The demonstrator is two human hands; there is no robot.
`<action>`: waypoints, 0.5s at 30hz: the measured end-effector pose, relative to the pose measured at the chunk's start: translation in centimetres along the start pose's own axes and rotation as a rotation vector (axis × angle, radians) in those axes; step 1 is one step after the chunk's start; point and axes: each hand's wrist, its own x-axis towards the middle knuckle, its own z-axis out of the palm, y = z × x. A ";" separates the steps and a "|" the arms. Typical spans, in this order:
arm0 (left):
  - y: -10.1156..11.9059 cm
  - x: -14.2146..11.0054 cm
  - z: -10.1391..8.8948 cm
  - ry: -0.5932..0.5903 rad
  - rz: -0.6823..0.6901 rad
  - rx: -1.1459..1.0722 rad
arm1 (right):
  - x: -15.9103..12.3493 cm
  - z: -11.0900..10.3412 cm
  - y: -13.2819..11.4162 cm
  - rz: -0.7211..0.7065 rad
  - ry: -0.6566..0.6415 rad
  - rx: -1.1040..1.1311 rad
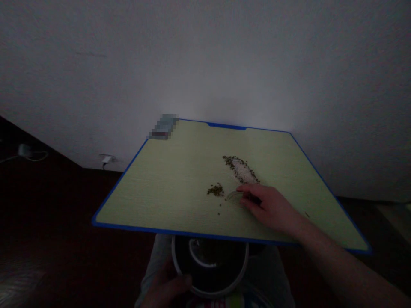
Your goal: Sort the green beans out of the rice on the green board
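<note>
My right hand is over the pale tabletop, its thumb and fingers closed on a thin, clear, curved piece whose kind I cannot make out. To its left lies a small pile of greenish beans, with a few loose ones in front. Just beyond my fingers spreads a heap of white grains, like rice, edged with more greenish beans. My left hand, dim and partly cut off by the lower edge, grips the rim of a dark round pot on my lap, below the table's front edge.
The folding table has a blue border and stands against a grey wall. A blurred-out flat item rests on its far left corner. A white plug with a cable is low on the wall at left.
</note>
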 end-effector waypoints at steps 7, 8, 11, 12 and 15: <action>0.1 0.0 0.6 0.055 -0.005 0.045 | -0.2 0.6 -0.5 0.016 0.011 0.007; 0.1 0.0 0.5 0.053 -0.003 0.046 | -0.2 0.7 -0.5 0.030 0.026 0.000; -0.1 0.1 0.0 0.055 0.008 0.052 | -0.1 0.9 -0.5 0.077 0.065 -0.020; -0.1 0.1 -0.1 0.050 0.006 0.050 | -0.1 0.9 -0.5 0.091 0.078 -0.023; -0.1 0.1 -0.3 0.018 -0.001 0.024 | -0.1 0.9 -0.4 0.106 0.090 -0.018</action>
